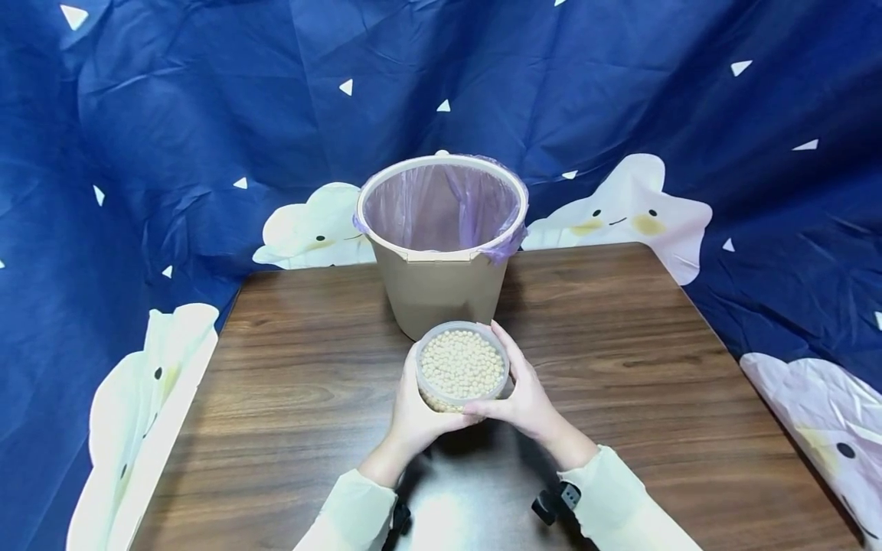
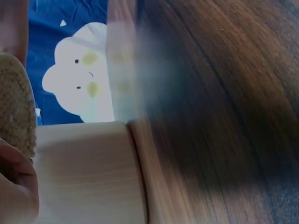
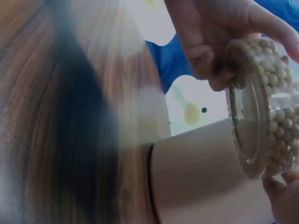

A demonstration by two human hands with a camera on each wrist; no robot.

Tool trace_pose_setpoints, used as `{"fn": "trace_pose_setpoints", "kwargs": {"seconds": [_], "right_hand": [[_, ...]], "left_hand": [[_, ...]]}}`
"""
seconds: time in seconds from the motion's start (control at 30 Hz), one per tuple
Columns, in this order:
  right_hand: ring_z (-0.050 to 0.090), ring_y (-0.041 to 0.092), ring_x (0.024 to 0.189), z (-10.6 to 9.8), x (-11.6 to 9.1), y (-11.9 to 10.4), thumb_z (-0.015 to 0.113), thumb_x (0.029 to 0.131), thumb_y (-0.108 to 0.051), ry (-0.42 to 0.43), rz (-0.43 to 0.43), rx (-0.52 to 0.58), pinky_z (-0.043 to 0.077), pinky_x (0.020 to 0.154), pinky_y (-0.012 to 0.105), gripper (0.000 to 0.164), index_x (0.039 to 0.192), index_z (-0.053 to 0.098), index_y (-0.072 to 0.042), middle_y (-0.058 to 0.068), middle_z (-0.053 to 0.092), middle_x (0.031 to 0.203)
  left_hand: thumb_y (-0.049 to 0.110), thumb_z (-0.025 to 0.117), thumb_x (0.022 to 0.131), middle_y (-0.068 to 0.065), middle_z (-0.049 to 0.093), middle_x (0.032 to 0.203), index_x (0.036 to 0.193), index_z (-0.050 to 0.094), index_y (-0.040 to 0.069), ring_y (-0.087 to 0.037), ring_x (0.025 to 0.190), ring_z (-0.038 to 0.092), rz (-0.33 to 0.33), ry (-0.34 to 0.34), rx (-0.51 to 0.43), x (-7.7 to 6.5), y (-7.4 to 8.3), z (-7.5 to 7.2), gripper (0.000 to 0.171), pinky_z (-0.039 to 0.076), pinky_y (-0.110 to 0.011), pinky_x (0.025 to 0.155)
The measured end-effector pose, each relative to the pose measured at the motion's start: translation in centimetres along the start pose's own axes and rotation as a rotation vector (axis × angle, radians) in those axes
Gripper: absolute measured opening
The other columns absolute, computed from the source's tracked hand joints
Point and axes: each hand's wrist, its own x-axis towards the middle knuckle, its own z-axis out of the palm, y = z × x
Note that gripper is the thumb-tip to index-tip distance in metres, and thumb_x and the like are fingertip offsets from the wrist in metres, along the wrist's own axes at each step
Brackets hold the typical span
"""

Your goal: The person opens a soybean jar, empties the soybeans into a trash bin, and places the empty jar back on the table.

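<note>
A round clear plastic tub (image 1: 460, 367) full of pale, round beans is held up off the table, in front of the bucket. On its left side my left hand (image 1: 416, 417) grips it, the thumb along the near wall. My right hand (image 1: 522, 394) holds the right side, fingers round the far edge and thumb at the front. The underside of the tub (image 3: 250, 116) shows in the right wrist view. Only part of the tub (image 2: 15, 105) appears at the left edge of the left wrist view.
A beige bucket (image 1: 441, 295) with a purple bag liner (image 1: 475, 203) folded over its rim stands at the back of the brown wooden table (image 1: 296, 398). Behind and beside the table hangs a blue cloth (image 1: 207, 115) with white cloud and star figures.
</note>
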Motion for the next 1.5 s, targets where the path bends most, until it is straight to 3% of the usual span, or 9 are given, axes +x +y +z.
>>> {"fn": "trace_pose_setpoints", "kwargs": {"seconds": [0.17,0.5,0.73,0.87,1.0,1.17,1.33,1.5], "right_hand": [[0.044,0.001,0.134,-0.4,0.3,-0.6,0.092,0.060,-0.003,0.001,0.019,-0.047,0.031,0.109,0.011,0.112,0.152,0.029,0.001,0.026,0.042,0.150],[0.052,0.002,0.126,-1.5,0.8,-0.8,0.092,0.057,0.001,-0.037,0.003,-0.104,0.038,0.103,0.012,0.108,0.150,0.037,0.000,0.023,0.050,0.145],[0.048,0.006,0.134,-2.8,1.4,-1.3,0.088,0.064,0.002,-0.169,0.013,0.086,0.033,0.111,0.016,0.105,0.151,0.030,0.003,0.027,0.042,0.150],[0.045,0.009,0.137,-3.7,1.6,-1.3,0.086,0.069,-0.002,-0.293,0.020,0.238,0.032,0.113,0.019,0.106,0.153,0.021,0.006,0.021,0.036,0.156],[0.038,0.011,0.143,-4.3,1.8,-0.8,0.084,0.075,-0.008,-0.385,-0.014,0.296,0.031,0.114,0.020,0.108,0.154,0.012,0.008,0.021,0.026,0.161],[0.031,0.015,0.147,-4.2,1.7,-0.3,0.079,0.080,-0.007,-0.370,-0.058,0.277,0.028,0.117,0.022,0.104,0.153,0.006,0.010,0.029,0.017,0.160],[0.036,0.009,0.145,-3.1,0.9,-0.5,0.075,0.079,0.005,-0.192,-0.049,0.168,0.027,0.116,0.019,0.094,0.153,0.018,0.008,0.025,0.028,0.159],[0.035,0.002,0.142,-1.2,0.2,-0.9,0.083,0.070,0.002,-0.017,0.009,-0.017,0.025,0.114,0.013,0.104,0.156,0.024,-0.006,0.022,0.034,0.157]], "left_hand": [[0.029,0.098,0.049,0.008,0.054,0.137,0.147,0.035,0.034,-0.013,0.124,0.053,-0.007,-0.021,0.000,0.1,0.2,-0.2,0.117,0.042,-0.040,0.107],[0.021,0.099,0.051,0.006,0.053,0.140,0.148,0.034,0.031,-0.017,0.126,0.052,0.020,-0.091,-0.101,0.5,0.3,-0.7,0.117,0.041,-0.033,0.108],[0.008,0.095,0.052,-0.007,0.053,0.140,0.150,0.033,0.024,-0.018,0.124,0.053,0.035,-0.180,-0.185,0.5,0.7,-1.0,0.117,0.040,-0.028,0.108],[0.004,0.093,0.050,-0.008,0.052,0.142,0.150,0.034,0.023,-0.018,0.125,0.052,0.061,-0.235,-0.237,0.5,0.8,-1.2,0.118,0.040,-0.026,0.109],[0.005,0.094,0.050,-0.006,0.050,0.144,0.150,0.034,0.023,-0.018,0.127,0.050,0.071,-0.262,-0.240,0.7,0.8,-1.2,0.118,0.038,-0.027,0.110],[0.008,0.095,0.051,-0.006,0.050,0.143,0.150,0.033,0.024,-0.018,0.126,0.050,0.046,-0.211,-0.190,0.7,0.9,-1.0,0.118,0.039,-0.028,0.109],[0.013,0.097,0.050,-0.002,0.051,0.141,0.149,0.033,0.026,-0.019,0.126,0.051,0.048,-0.076,-0.135,0.6,1.0,-0.4,0.119,0.040,-0.031,0.109],[0.027,0.098,0.051,0.007,0.053,0.139,0.146,0.037,0.028,-0.016,0.125,0.053,0.083,0.077,0.013,0.4,1.0,0.7,0.114,0.044,-0.038,0.106]]}}
